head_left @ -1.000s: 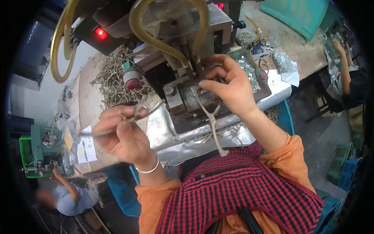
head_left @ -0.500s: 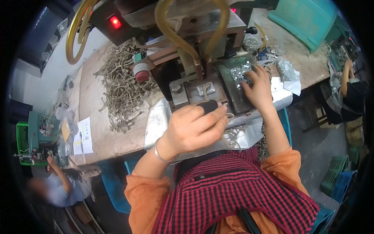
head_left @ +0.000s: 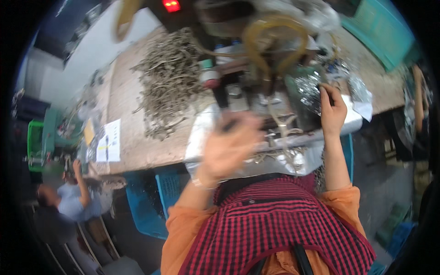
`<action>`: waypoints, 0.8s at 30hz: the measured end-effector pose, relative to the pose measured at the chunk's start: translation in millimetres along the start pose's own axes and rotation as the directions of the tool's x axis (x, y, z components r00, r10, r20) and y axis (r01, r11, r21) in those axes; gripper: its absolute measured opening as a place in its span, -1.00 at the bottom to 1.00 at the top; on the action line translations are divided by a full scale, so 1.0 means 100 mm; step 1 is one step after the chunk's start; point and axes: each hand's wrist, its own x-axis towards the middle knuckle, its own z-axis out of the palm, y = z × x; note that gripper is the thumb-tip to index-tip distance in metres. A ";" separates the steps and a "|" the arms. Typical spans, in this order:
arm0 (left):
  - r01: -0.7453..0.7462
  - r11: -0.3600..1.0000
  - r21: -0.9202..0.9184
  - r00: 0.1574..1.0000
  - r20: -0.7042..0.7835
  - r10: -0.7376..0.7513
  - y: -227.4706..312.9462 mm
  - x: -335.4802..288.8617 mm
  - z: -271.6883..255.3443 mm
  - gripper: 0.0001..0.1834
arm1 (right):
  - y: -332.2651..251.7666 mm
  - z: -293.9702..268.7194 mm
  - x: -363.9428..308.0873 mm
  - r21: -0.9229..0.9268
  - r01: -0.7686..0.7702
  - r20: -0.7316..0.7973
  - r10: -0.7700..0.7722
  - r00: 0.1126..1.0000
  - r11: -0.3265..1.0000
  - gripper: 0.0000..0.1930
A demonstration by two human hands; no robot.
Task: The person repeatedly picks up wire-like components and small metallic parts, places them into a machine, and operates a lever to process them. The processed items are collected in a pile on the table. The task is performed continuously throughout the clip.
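Note:
My left hand (head_left: 233, 145) is smeared by motion in front of the press (head_left: 256, 59), with a dark cover at its fingers. Whether it holds anything does not show. My right hand (head_left: 333, 110) reaches over a dark green plate (head_left: 305, 120), thumb and forefinger pinched together at the edge of a heap of tiny shiny metal bits (head_left: 307, 89). What is between those fingertips is too small to make out. Pale, slender curved pieces (head_left: 283, 124) show at the front of the press, between my two hands, blurred.
Many curved metal pieces (head_left: 167, 85) are piled left of the press. Yellow tubing (head_left: 275, 23) loops before it. Bagged bits (head_left: 360, 91) and a teal basket (head_left: 380, 30) stand right. Blue crates (head_left: 142, 201) sit below the table. A co-worker (head_left: 75, 197) works far left.
My left hand has drawn back from the press fixture and is now blurred. The right hand's spread fingers have come together at the shiny bits. The whole view has shifted.

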 end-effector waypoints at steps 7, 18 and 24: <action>0.724 0.652 0.226 0.675 -0.032 -0.738 -2.34 -1.58 -0.53 -0.59 | 0.01 0.04 -0.07 0.531 -0.250 -0.024 0.309 0.951 0.810 -0.85; 0.542 0.626 0.561 0.813 -0.163 -0.559 -2.09 -0.85 0.30 -0.78 | -0.08 0.08 0.03 0.063 -0.014 0.061 0.010 0.998 0.998 -0.85; 0.456 0.876 0.158 0.873 -0.272 -0.405 -1.70 -0.61 0.00 -0.81 | -0.46 -0.24 -0.13 0.111 -0.031 0.225 0.005 0.974 0.993 -0.85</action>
